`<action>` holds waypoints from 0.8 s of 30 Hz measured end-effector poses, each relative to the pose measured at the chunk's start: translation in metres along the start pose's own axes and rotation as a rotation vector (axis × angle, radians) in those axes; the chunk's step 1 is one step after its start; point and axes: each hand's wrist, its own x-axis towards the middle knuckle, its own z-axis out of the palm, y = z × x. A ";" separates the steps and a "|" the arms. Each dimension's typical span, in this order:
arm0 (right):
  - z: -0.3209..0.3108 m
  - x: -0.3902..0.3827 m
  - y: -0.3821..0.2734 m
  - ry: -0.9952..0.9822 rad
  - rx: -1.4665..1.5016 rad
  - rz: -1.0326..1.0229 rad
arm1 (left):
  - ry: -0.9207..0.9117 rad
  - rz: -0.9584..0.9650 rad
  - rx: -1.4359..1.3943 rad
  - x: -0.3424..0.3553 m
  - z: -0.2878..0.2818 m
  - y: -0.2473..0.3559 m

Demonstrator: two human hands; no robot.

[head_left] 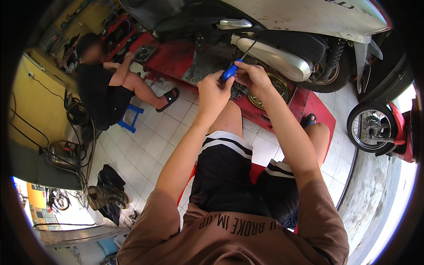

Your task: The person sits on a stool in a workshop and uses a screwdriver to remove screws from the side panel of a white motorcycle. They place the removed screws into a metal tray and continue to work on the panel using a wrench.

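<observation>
A screwdriver with a blue handle is held up in front of me, its thin shaft tilted up and to the right. My left hand is closed round the rear of the handle. The fingers of my right hand pinch the handle's front part, near the shaft. Beyond the hands stands a scooter with a silver engine-side cover; I cannot tell whether the screwdriver's tip touches it. Below that cover, a round gold-coloured tray rests on the red platform, partly hidden by my right forearm.
At the left, a co-worker in black sits on a blue stool. Boots stand on the tiled floor beside dark cloth. Hoses and cables hang along the yellow wall. A motorcycle wheel is at the right.
</observation>
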 end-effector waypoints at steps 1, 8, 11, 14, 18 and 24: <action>0.000 0.000 -0.002 0.007 -0.017 0.000 | -0.047 -0.149 -0.174 0.001 0.002 -0.004; -0.005 0.002 0.005 -0.006 0.053 -0.026 | -0.325 -0.946 -1.411 0.007 -0.004 -0.016; -0.007 0.003 0.007 -0.045 0.067 -0.023 | -0.381 -0.960 -1.555 0.006 -0.008 -0.016; -0.002 0.002 0.009 -0.049 0.077 -0.034 | -0.341 -0.935 -1.562 0.010 -0.007 -0.016; 0.000 0.003 0.007 -0.139 0.167 -0.063 | -0.061 -0.617 -1.045 0.008 0.003 -0.001; 0.000 0.001 -0.005 -0.176 0.242 -0.032 | 0.179 0.346 0.128 0.012 0.000 0.018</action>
